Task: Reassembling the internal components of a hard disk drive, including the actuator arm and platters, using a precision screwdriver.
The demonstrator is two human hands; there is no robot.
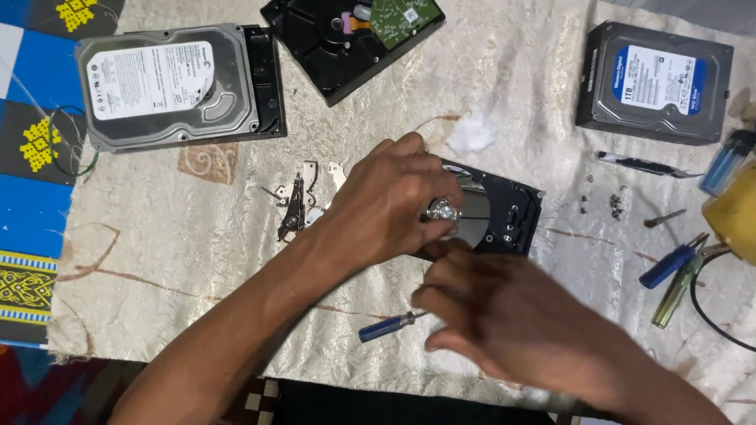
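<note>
while the left hand pinches the shiny hub of the opened black drive mid-cloth, long axis left-right, platter up, the right hand hovers near, curled, grip unclear. white-labelled drive far left; blue-white labelled drive far right.

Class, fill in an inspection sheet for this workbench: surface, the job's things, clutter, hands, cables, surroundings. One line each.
Surface: cream patterned cloth over the table, stained in places.
Job's things: opened hard drive, black case, shiny platter exposed; blue-handled screwdriver lying in front.
Clutter: three more hard drives, loose metal parts, small screws, a white cotton wad, further tools at right.
Hands: left hand rests on the open drive at its platter hub; right hand blurred, beside it, grip unclear.
Cables: black cable at right; green wire loop at left.
Surroundings: blue, black and yellow patterned mat at left.
</note>
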